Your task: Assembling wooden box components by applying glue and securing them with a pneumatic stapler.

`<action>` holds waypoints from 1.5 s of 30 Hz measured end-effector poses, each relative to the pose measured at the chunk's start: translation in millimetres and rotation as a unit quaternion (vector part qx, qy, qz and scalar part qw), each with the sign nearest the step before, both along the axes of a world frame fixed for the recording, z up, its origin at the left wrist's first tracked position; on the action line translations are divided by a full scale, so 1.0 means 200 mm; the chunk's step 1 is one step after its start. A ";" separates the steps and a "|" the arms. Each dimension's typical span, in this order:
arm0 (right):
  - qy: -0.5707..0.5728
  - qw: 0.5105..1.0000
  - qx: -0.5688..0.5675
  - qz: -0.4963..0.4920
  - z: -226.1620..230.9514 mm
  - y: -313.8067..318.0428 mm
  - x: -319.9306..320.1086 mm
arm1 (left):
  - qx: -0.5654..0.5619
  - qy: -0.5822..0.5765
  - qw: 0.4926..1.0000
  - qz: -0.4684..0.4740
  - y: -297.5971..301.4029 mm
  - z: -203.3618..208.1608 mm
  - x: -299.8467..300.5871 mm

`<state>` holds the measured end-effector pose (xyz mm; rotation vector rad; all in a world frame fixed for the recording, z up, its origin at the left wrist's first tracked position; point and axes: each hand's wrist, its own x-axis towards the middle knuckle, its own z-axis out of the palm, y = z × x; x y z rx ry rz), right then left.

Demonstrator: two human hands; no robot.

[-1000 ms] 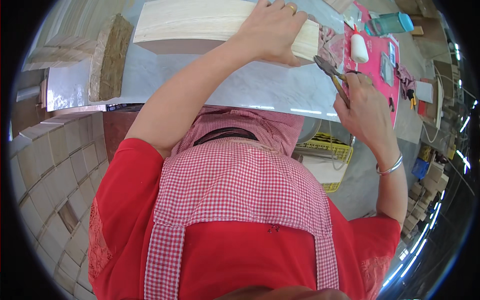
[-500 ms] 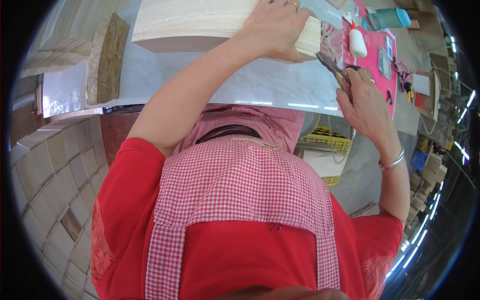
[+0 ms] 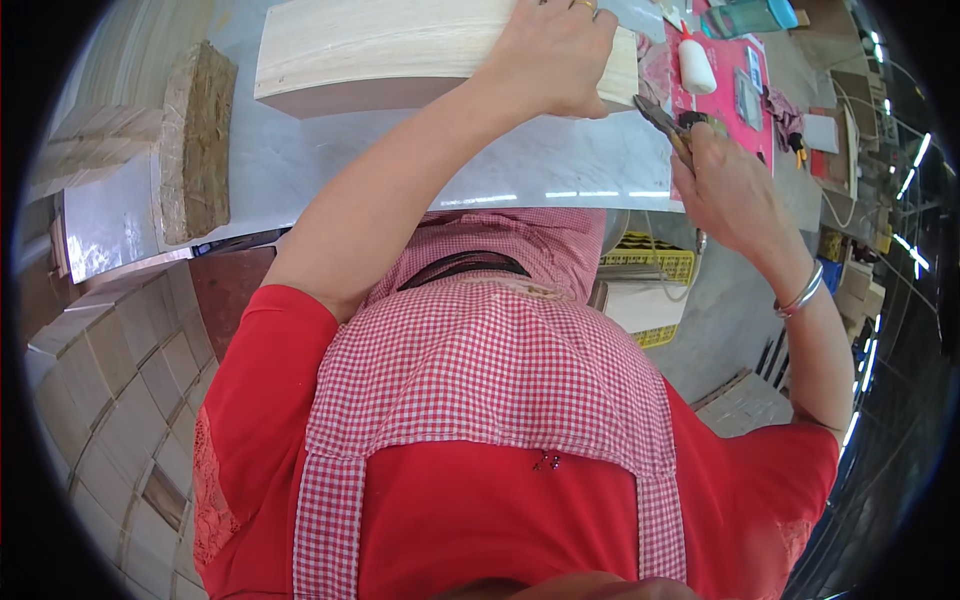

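One wooden box [image 3: 380, 48] runs left-right under your clasping left hand [image 3: 558, 62], near right corner at the pliers [image 3: 664, 126] your closed right hand [image 3: 732, 185] grips.

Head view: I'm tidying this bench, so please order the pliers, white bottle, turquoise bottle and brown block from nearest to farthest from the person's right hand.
1. Pliers: held in the right hand.
2. White bottle: beyond the hand, on the pink sheet.
3. Turquoise bottle: past the white bottle, slightly right.
4. Brown block: far over to the left.

White bottle [image 3: 698, 69], teal bottle [image 3: 742, 19], yellow crate [image 3: 657, 337]
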<state>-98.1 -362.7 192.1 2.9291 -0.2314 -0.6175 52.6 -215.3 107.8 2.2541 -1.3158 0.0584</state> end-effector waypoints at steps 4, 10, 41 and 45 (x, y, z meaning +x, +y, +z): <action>-0.015 1.000 -0.008 0.007 -0.03 -0.01 -0.01 | -0.007 0.007 1.000 0.003 0.01 0.00 0.00; -0.125 0.990 0.055 -0.025 -0.26 -0.02 -0.18 | -0.021 0.014 1.000 -0.002 0.01 0.00 0.00; -0.088 0.986 0.099 0.098 -0.15 -0.33 -0.01 | -0.019 -0.224 0.970 0.096 -0.05 -0.12 -0.06; -0.090 0.983 0.110 0.119 -0.15 -0.39 0.06 | -0.024 -0.093 0.994 0.043 -0.04 -0.04 -0.03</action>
